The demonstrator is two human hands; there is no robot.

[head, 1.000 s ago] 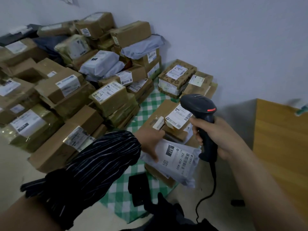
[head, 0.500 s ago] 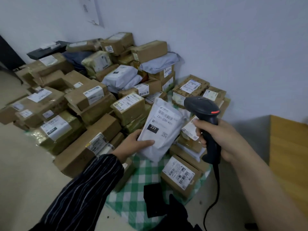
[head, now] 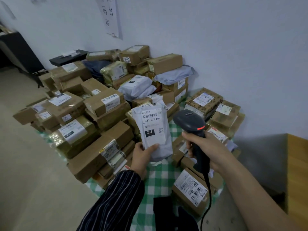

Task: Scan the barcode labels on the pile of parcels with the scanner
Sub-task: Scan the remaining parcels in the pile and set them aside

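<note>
Soft mailer held up at the near right edge of the pile, scanner head just to its right.

The left hand (head: 142, 155) pinched the lower end of a grey plastic mailer (head: 156, 147), thumb on the front and fingers hidden behind; the mailer stood upright, with its white barcode label (head: 152, 124) facing the camera. The right hand (head: 206, 147) was curled round the grip of the matte black scanner (head: 189, 120), a red strip lit on its head and its cable (head: 208, 194) hanging down. Behind them lay the pile of parcels (head: 100, 112): taped brown cartons, mostly boxy, with some crinkled grey bags, on a green checked cloth (head: 158, 177). More cartons lay to the right, partly covered by the scanner and forearm. The far labels were too small to read. A wooden panel (head: 298, 164) was cut off at the right edge. A dark object (head: 166, 212) lay near, its nature unclear.
</note>
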